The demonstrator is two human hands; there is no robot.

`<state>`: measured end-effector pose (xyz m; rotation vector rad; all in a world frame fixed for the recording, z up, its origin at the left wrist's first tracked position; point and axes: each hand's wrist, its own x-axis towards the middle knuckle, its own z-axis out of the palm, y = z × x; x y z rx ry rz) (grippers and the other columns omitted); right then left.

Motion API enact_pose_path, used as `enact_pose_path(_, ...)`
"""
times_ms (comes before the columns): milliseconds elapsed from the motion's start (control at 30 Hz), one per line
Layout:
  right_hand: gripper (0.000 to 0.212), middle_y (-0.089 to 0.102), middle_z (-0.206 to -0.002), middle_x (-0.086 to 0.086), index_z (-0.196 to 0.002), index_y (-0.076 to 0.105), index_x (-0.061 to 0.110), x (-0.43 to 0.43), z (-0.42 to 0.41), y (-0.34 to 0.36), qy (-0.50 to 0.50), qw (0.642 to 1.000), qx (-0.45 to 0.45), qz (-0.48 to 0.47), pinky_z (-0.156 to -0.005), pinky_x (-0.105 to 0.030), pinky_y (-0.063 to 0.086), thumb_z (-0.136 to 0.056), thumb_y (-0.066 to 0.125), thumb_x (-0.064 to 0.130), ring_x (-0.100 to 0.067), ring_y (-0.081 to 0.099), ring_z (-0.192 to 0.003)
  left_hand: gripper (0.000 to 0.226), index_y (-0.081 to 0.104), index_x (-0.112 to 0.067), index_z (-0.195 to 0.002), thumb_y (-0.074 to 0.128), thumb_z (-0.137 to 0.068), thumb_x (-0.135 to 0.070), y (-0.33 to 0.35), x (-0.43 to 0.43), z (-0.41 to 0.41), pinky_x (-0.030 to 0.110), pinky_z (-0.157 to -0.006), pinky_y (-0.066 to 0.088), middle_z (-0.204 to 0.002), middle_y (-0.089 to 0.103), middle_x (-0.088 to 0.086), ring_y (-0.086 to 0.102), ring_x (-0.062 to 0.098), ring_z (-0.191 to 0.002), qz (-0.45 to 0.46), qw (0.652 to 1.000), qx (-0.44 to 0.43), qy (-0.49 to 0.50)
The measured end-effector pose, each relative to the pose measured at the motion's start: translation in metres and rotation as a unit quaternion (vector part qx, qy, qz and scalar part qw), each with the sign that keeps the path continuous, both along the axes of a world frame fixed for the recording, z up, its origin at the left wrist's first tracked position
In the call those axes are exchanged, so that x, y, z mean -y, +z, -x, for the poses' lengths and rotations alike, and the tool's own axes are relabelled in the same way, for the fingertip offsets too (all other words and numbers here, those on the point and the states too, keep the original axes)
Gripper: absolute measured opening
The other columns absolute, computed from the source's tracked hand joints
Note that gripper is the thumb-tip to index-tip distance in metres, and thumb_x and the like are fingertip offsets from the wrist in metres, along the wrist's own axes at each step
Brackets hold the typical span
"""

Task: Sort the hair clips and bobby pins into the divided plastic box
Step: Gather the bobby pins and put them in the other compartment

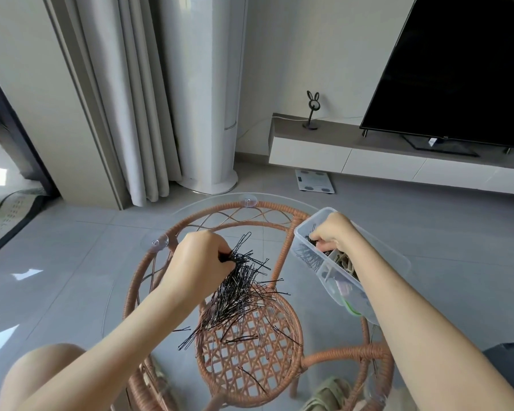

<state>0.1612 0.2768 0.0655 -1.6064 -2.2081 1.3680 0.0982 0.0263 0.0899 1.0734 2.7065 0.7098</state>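
So we're at the round glass-topped table (220, 206) with the rattan frame. The big heap of black bobby pins (238, 295) sits around the middle of the table, and a few strays are scattered toward the near edge.

Our left hand (199, 259) is at the far side of the heap. Its fingers (217, 244) are curled in and pinching a thick bunch of pins by one end, so the rest fans out and down into the pile.

The divided plastic box (301, 225) is at the right edge of the table, running from the far right back toward us, and it looks a bit tilted. Its farthest compartment has black pins in it, and the next one holds tan hair clips (343, 261). The nearer ones have some pale and green bits we can't make out.

Our right hand (334, 231) is down in that far compartment with its fingers curled. Honestly we can't tell if they're pinching pins or just resting on the box.

A TV (457, 69) stands on a low cabinet (383, 161) across the room, and a bathroom scale (315, 180) lies on the floor.
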Motion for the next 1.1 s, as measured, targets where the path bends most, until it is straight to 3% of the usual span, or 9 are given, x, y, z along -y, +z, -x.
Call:
enact_pose_path(67,0.038,0.058,-0.119,-0.024,-0.124,0.043,-0.011,-0.002,-0.002,0.003,0.016,1.0,0.005,0.008,-0.079,-0.034,0.055,-0.088,0.051,-0.004,-0.034,0.066,-0.096,0.015,0.074,-0.007,-0.084,0.065,-0.081,-0.019,0.007,-0.005,0.0,0.031,-0.066,0.055,-0.076,0.074,0.008,0.068,0.024,-0.072,-0.002,1.0,-0.003,-0.004)
enact_pose_path(233,0.017,0.068,-0.08,-0.025,-0.094,0.06,-0.01,-0.014,-0.024,0.021,-0.007,0.994,-0.074,-0.076,-0.074,-0.048,0.058,-0.084,0.05,-0.002,-0.037,0.07,-0.074,0.013,0.074,-0.008,-0.078,0.064,-0.08,-0.015,0.028,-0.04,0.003,0.017,-0.045,0.037,-0.066,0.069,0.007,0.048,0.013,-0.048,-0.05,0.998,-0.008,-0.027)
enact_pose_path(400,0.03,0.069,-0.064,-0.016,-0.061,0.061,0.013,-0.006,-0.065,0.034,-0.005,0.978,-0.161,-0.134,-0.072,-0.048,0.058,-0.089,0.05,0.008,-0.033,0.069,-0.062,0.015,0.073,-0.002,-0.08,0.058,-0.082,-0.007,0.033,-0.119,-0.008,0.023,-0.047,0.036,-0.069,0.068,0.013,0.051,0.021,-0.053,-0.079,0.994,-0.031,-0.071)
enact_pose_path(567,0.026,0.07,-0.066,-0.015,-0.065,0.064,0.006,0.0,-0.097,0.027,0.005,0.976,-0.162,-0.148,-0.068,-0.048,0.059,-0.087,0.052,0.009,-0.028,0.07,-0.06,0.029,0.046,-0.006,-0.056,0.053,-0.079,0.01,0.001,-0.193,-0.021,0.031,-0.059,0.041,-0.051,0.04,0.004,0.051,0.03,-0.065,-0.01,0.996,-0.045,-0.083)
enact_pose_path(667,0.023,0.071,-0.069,-0.012,-0.067,0.065,0.014,0.006,-0.109,0.023,0.019,0.976,-0.161,-0.146,-0.067,-0.043,0.06,-0.087,0.054,0.011,-0.023,0.071,-0.059,0.014,0.058,0.001,-0.074,0.052,-0.082,0.01,-0.018,-0.212,-0.027,0.032,-0.066,0.044,-0.077,0.064,0.013,0.062,0.035,-0.082,0.056,0.991,-0.025,-0.118)
enact_pose_path(767,0.022,0.071,-0.067,-0.01,-0.067,0.066,0.014,0.009,-0.115,0.019,0.027,0.977,-0.146,-0.151,-0.068,-0.042,0.06,-0.086,0.054,0.012,-0.022,0.07,-0.059,0.013,0.062,0.005,-0.096,0.056,-0.089,-0.004,-0.028,-0.218,-0.025,0.032,-0.071,0.047,-0.101,0.068,0.017,0.064,0.033,-0.095,0.125,0.98,-0.015,-0.154)
enact_pose_path(867,0.023,0.071,-0.066,-0.009,-0.069,0.066,0.011,0.013,-0.119,0.015,0.041,0.975,-0.141,-0.168,-0.067,-0.043,0.059,-0.087,0.053,0.013,-0.022,0.07,-0.057,0.042,0.054,0.002,-0.072,0.047,-0.096,-0.032,-0.018,-0.214,-0.022,0.031,-0.07,0.044,-0.074,0.058,0.009,0.057,0.03,-0.082,0.175,0.965,-0.024,-0.192)
enact_pose_path(967,0.023,0.07,-0.064,-0.006,-0.071,0.065,0.01,0.021,-0.123,0.014,0.05,0.968,-0.147,-0.196,-0.064,-0.047,0.059,-0.089,0.052,0.014,-0.021,0.069,-0.056,0.045,0.06,0.003,-0.079,0.04,-0.098,-0.033,0.005,-0.196,-0.01,0.029,-0.068,0.046,-0.08,0.056,0.011,0.053,0.023,-0.071,0.12,0.976,0.026,-0.178)
enact_pose_path(1100,0.019,0.066,-0.063,-0.001,-0.077,0.066,0.009,0.057,-0.133,0.001,0.124,0.963,-0.121,-0.205,-0.061,-0.047,0.056,-0.088,0.054,0.018,-0.016,0.064,-0.056,0.035,0.069,-0.006,-0.101,0.046,-0.095,-0.032,0.003,-0.126,0.022,0.025,-0.071,0.046,-0.102,0.072,0.012,0.066,0.029,-0.085,-0.029,0.993,0.034,-0.108)
